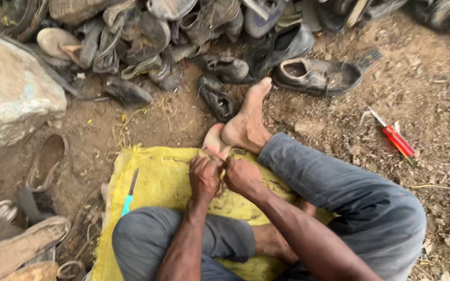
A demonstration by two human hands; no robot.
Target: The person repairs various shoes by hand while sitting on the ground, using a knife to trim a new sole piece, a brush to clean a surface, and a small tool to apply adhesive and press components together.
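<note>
- Between your two fists, just short of your bare foot [246, 122]: a small pale shoe sole [215, 139], pinched at its near edge where both hands meet.
- Your left hand [204, 177] is curled shut on that near edge; your right hand [243, 176] is closed beside it, knuckles touching the left, though what its fingers grip is hidden.
- Under both hands: a yellow sack [162, 177] spread on the dirt as a work mat.
- Left of your left hand, lying on the sack: a blade with a blue handle [129, 191], untouched.
- Well to the right of your right hand, on bare ground: a red-handled screwdriver [396, 139].
- Beyond your foot: a heap of worn shoes [183, 36]; far left, a large stone [11, 88].
- Step in hand, by my judgement: working the sole's edge by hand. A next move would call for a steady pinch from both hands, with the blade within easy reach of the left.
</note>
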